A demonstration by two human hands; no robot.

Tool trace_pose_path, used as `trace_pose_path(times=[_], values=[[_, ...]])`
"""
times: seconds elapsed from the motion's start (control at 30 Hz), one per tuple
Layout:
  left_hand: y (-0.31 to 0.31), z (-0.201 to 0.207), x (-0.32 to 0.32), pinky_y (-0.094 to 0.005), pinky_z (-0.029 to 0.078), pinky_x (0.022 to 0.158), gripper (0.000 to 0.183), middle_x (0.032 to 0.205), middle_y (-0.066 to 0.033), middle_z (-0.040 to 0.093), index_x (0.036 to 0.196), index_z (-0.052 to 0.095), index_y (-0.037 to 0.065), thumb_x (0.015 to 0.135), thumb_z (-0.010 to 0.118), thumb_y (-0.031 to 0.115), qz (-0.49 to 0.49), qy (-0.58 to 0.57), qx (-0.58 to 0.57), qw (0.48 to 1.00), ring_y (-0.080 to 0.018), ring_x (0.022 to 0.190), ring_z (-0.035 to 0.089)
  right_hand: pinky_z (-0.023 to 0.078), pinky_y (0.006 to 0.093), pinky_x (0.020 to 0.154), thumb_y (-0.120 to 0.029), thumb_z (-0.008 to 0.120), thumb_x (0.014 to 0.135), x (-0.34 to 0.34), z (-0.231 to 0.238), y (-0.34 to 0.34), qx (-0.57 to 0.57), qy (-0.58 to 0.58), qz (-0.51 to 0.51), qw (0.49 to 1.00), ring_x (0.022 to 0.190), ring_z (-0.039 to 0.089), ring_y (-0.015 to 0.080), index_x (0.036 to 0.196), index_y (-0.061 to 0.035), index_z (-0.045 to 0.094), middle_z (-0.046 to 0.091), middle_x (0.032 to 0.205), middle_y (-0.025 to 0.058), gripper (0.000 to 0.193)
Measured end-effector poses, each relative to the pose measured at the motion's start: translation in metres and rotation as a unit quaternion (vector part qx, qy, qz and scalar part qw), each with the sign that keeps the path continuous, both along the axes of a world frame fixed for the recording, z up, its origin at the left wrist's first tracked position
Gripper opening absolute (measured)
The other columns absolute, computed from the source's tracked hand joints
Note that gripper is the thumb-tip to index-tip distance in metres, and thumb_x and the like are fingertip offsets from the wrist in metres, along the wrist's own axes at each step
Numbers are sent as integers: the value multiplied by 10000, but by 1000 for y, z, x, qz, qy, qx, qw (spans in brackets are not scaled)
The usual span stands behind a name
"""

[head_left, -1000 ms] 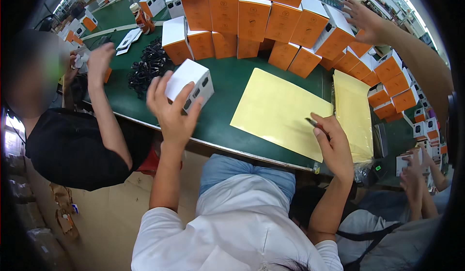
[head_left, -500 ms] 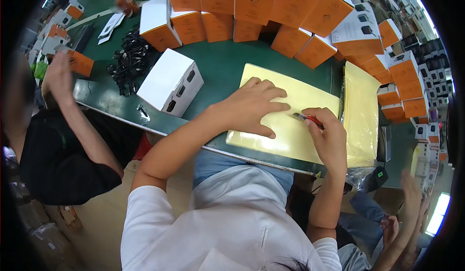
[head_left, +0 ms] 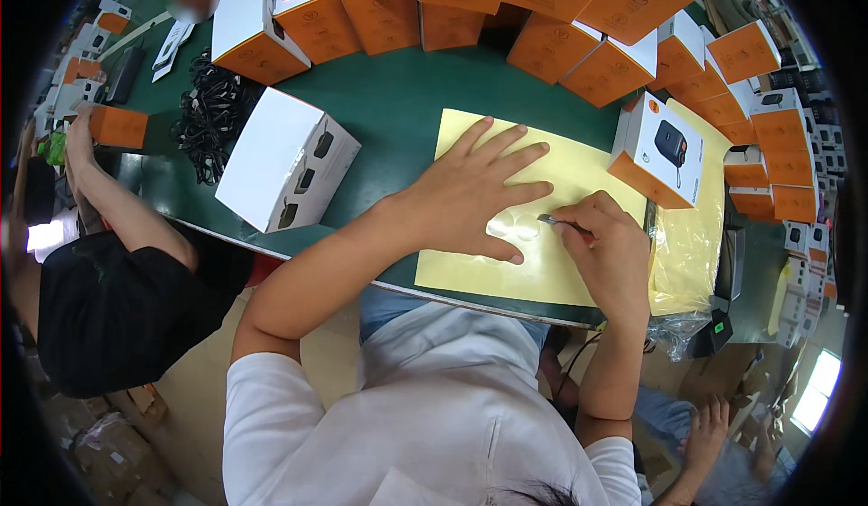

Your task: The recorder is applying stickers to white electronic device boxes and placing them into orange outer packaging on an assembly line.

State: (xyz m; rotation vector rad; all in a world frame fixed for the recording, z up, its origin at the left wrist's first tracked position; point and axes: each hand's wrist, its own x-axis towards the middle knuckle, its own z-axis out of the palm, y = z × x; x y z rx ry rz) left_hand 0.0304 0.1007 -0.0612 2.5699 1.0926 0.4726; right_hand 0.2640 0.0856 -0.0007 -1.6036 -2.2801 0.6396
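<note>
A yellow sheet (head_left: 470,275) with faint round outlines lies on the green table in front of me. My left hand (head_left: 475,189) presses flat on it, fingers spread, holding nothing. Just right of that hand, my right hand (head_left: 608,248) pinches a small red-handled tool (head_left: 549,220) with a thin metal tip. The tip points left, at the sheet beside my left fingers; whether it touches the surface I cannot tell. Most of the tool's handle is hidden in my fingers.
A white-and-orange box (head_left: 665,151) sits on a plastic-wrapped yellow stack (head_left: 689,262) at the right. Left stand a large white box (head_left: 280,162) and a heap of black cables (head_left: 206,117). Orange-and-white boxes (head_left: 457,25) line the back. Co-workers sit on both sides.
A white-and-orange box has appeared on the yellow stack at the right. My left fingers have spread wider, and the tool tip has shifted slightly. The co-worker's raised hand at the right has dropped.
</note>
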Motion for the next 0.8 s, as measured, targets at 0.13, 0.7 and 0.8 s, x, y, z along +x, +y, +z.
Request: trace_pose_path(times=[0.13, 0.7, 0.8], values=[[-2, 2, 1, -565, 123, 1295, 830, 1653, -124, 378, 1472, 597, 207, 805, 741, 680, 4, 0, -7, 1000, -368, 1576, 231, 506, 383, 716, -102, 758, 854, 1, -1, -1, -6, -2, -1, 1000, 737, 650, 258, 957, -130, 793, 671, 885, 32, 113], [-2, 0, 1, -581, 116, 1292, 811, 1640, -137, 398, 1445, 616, 195, 779, 793, 622, 7, -33, -15, 999, -374, 1572, 238, 508, 378, 722, -89, 762, 843, 3, 0, -2, -31, 7, -6, 999, 734, 647, 258, 962, -121, 784, 670, 896, 36, 125], [-2, 1, 1, -561, 123, 1295, 820, 1658, -119, 369, 1468, 595, 211, 798, 760, 654, 8, -11, -14, 1000, -362, 1576, 230, 503, 381, 731, -150, 797, 827, 1, -1, -4, -20, -7, -13, 1000, 738, 649, 260, 934, -119, 773, 666, 881, 38, 114]])
